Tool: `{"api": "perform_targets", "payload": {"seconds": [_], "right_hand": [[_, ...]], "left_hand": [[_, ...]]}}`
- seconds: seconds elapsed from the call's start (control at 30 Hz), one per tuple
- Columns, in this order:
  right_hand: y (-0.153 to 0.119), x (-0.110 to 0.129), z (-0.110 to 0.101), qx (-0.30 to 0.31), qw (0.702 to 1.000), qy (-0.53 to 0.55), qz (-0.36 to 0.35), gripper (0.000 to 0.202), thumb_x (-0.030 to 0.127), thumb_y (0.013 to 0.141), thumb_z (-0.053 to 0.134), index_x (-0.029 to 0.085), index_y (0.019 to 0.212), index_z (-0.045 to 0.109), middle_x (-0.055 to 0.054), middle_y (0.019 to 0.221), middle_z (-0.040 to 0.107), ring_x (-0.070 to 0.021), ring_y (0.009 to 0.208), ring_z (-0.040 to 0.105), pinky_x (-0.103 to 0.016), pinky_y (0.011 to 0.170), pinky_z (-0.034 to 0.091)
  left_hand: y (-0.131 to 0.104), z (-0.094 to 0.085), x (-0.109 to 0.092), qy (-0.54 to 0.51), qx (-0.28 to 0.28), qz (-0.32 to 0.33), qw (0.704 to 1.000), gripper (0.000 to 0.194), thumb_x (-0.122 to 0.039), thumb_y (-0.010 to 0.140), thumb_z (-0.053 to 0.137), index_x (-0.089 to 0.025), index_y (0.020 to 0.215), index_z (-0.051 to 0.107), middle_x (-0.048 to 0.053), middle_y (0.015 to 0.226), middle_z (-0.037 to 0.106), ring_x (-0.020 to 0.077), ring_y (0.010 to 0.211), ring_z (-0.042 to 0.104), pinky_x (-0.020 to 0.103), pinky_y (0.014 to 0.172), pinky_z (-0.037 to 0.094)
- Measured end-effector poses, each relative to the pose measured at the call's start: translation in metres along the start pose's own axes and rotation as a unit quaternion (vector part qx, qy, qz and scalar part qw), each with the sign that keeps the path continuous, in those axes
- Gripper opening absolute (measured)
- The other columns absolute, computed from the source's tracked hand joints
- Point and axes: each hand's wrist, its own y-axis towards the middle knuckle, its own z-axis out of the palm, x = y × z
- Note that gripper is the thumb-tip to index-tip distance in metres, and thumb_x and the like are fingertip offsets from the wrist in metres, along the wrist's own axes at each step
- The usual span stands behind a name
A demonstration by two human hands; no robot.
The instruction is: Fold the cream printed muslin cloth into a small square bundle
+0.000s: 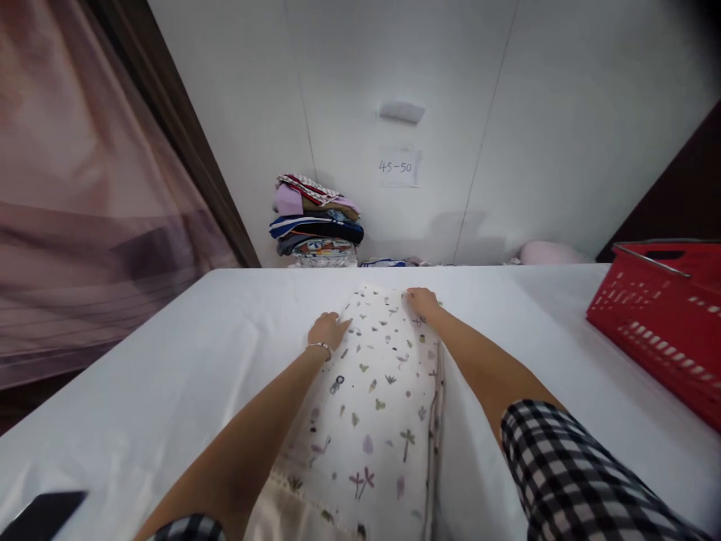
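A long folded white cloth (383, 376) with small printed palm trees, leaves and birds lies lengthwise on the white table. Its layers show along the right side, and a cream-coloured part turns up at the near left. My left hand (327, 330), with a bracelet at the wrist, touches the cloth's left edge near the far end, thumb apart from the fingers. At the far right corner, my right hand (423, 302) has its fingers bent over the cloth's edge; its thumb is mostly hidden.
The white table (185, 353) reaches to the wall side. Beyond its far edge rises a stack of folded clothes (318, 222). A red plastic basket (665, 315) stands at the right, a dark flat object (48, 515) at the near left. Pink curtain (84, 225) hangs on the left.
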Motion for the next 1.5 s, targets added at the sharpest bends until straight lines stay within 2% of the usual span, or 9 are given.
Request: {"api": "perform_targets", "payload": {"seconds": [0.17,0.4,0.63,0.97,1.07,1.17,1.23,1.37,1.5], "right_hand": [[0.027,0.015,0.016,0.014,1.0,-0.015,-0.01,0.023,0.029,0.087,0.05,0.021,0.098,0.068,-0.008,0.109,0.066,-0.0213,0.102,0.057,-0.029,0.083,0.039],[0.037,0.017,0.025,-0.003,1.0,-0.007,-0.027,0.023,0.029,0.089,0.048,0.018,0.098,0.067,-0.007,0.102,0.067,-0.0178,0.093,0.058,-0.025,0.076,0.04],[0.047,0.034,0.031,0.001,0.998,-0.016,-0.06,0.027,0.033,0.087,0.051,0.019,0.103,0.068,-0.009,0.112,0.065,-0.0223,0.103,0.056,-0.028,0.083,0.04],[0.061,0.063,0.05,-0.024,0.997,-0.041,-0.063,0.026,0.029,0.09,0.045,0.018,0.099,0.067,-0.011,0.107,0.065,-0.0218,0.103,0.054,-0.031,0.088,0.037],[0.058,0.061,0.054,-0.03,0.996,-0.055,-0.07,0.028,0.029,0.091,0.043,0.016,0.1,0.066,-0.015,0.108,0.063,-0.0248,0.106,0.052,-0.036,0.09,0.035],[0.054,0.058,0.052,-0.036,0.994,-0.062,-0.081,0.03,0.031,0.092,0.041,0.016,0.104,0.064,-0.017,0.114,0.061,-0.0267,0.11,0.049,-0.039,0.093,0.033],[0.05,0.056,0.048,-0.037,0.994,-0.063,-0.084,0.032,0.033,0.092,0.04,0.016,0.105,0.064,-0.017,0.115,0.06,-0.0268,0.111,0.049,-0.039,0.094,0.032],[0.036,0.045,0.039,-0.045,0.993,-0.064,-0.089,0.036,0.039,0.092,0.038,0.017,0.111,0.06,-0.014,0.117,0.059,-0.0258,0.114,0.048,-0.039,0.097,0.03],[0.013,0.025,0.033,-0.037,0.987,-0.068,-0.138,0.043,0.043,0.092,0.036,0.019,0.126,0.049,-0.012,0.139,0.044,-0.0251,0.128,0.034,-0.044,0.104,0.021]], "left_hand": [[0.022,0.006,-0.01,-0.024,0.012,-0.019,0.999,0.027,-0.04,0.086,0.045,-0.021,0.101,0.057,0.009,0.115,0.059,0.022,0.102,0.058,0.031,0.08,0.044],[0.025,0.011,0.001,-0.099,-0.004,-0.1,0.99,0.021,-0.038,0.086,0.043,-0.023,0.09,0.057,0.006,0.104,0.065,0.0213,0.096,0.06,0.03,0.074,0.044],[0.023,0.006,-0.006,-0.076,0.01,-0.071,0.995,0.041,-0.05,0.089,0.033,-0.02,0.103,0.057,0.01,0.113,0.062,0.0235,0.101,0.059,0.034,0.079,0.045],[0.02,0.014,-0.006,-0.021,-0.007,-0.045,0.999,0.039,-0.037,0.093,0.024,-0.018,0.104,0.056,0.011,0.113,0.06,0.0223,0.096,0.06,0.034,0.077,0.047],[0.015,0.015,-0.009,0.002,-0.028,-0.025,0.999,0.036,-0.032,0.092,0.029,-0.02,0.117,0.053,0.011,0.122,0.056,0.0229,0.106,0.055,0.034,0.081,0.046],[0.009,0.018,-0.013,0.025,-0.056,0.067,0.996,0.042,-0.031,0.091,0.034,-0.022,0.132,0.041,0.009,0.14,0.043,0.0235,0.127,0.039,0.037,0.098,0.038],[0.008,0.022,-0.013,0.031,-0.03,0.116,0.992,0.046,-0.035,0.091,0.035,-0.023,0.136,0.037,0.007,0.148,0.032,0.0236,0.134,0.028,0.04,0.106,0.028],[0.012,0.029,-0.01,0.027,0.025,0.122,0.992,0.049,-0.041,0.092,0.031,-0.023,0.137,0.036,0.005,0.152,0.022,0.0238,0.138,0.022,0.044,0.109,0.023],[0.017,0.032,-0.008,0.032,0.006,0.127,0.991,0.048,-0.04,0.092,0.031,-0.025,0.137,0.037,0.005,0.151,0.025,0.0238,0.138,0.024,0.043,0.109,0.024]]}}
